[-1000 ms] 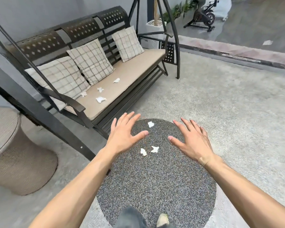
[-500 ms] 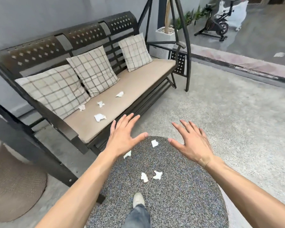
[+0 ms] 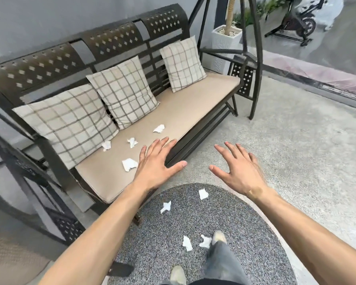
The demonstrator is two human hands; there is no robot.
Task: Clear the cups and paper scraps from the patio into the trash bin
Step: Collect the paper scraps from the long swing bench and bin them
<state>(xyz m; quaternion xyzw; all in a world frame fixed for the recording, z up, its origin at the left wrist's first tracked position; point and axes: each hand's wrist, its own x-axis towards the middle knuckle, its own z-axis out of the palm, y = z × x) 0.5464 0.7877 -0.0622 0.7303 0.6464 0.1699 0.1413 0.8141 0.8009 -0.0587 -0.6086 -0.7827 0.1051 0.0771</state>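
Both my hands are empty with fingers spread: left hand point(image 3: 156, 167) hovers over the seat cushion point(image 3: 193, 103) edge, nearest paper scrap point(image 3: 129, 164) just to its left, so left is nearer than right hand point(image 3: 237, 169).

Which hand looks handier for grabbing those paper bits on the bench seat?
Probably the left hand: it is open over the seat cushion, right beside the nearest paper scrap. The right hand, also open, hangs over bare floor.
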